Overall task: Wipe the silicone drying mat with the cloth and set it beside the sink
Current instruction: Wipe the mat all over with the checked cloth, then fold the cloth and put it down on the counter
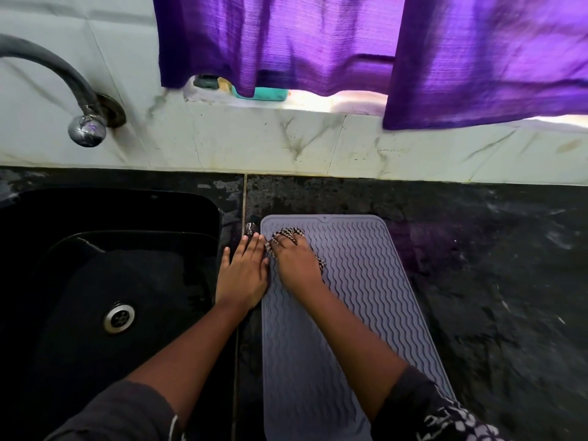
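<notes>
1. My right hand (294, 259) presses the cloth (288, 233) onto the mat (359, 281); my left hand (243, 272) lies flat, empty, pinning its nine-o'clock edge.
2. The mat lies on the desk (477, 265), long axis twelve-to-six, sink (95, 265) at nine o'clock; most unwiped surface sits toward three and six.

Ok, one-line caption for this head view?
Right hand presses checkered cloth on grey silicone drying mat; left hand flat beside black sink.
</notes>
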